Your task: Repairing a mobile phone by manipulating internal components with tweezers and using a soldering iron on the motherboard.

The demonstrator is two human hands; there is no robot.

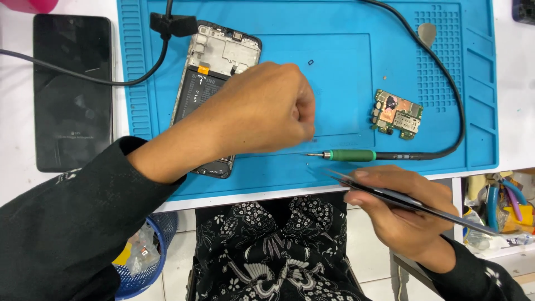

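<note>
My left hand (262,108) hovers over the blue work mat (345,67), fingers pinched together; whether something tiny sits between them is too small to tell. It partly covers an opened phone frame (217,61) lying face down on the mat. My right hand (407,209) grips black tweezers (362,187) near the table's front edge, their tips pointing left. A soldering iron with a green grip (351,155) lies on the mat just above the tweezers. A small green circuit board (397,114) rests to the right of the mat's middle.
A black phone back cover (72,92) lies on the white table at the left. The iron's black cable (446,72) loops across the mat's right side. A blue basket (145,256) stands below left, and a drawer of tools (501,206) sits at the right.
</note>
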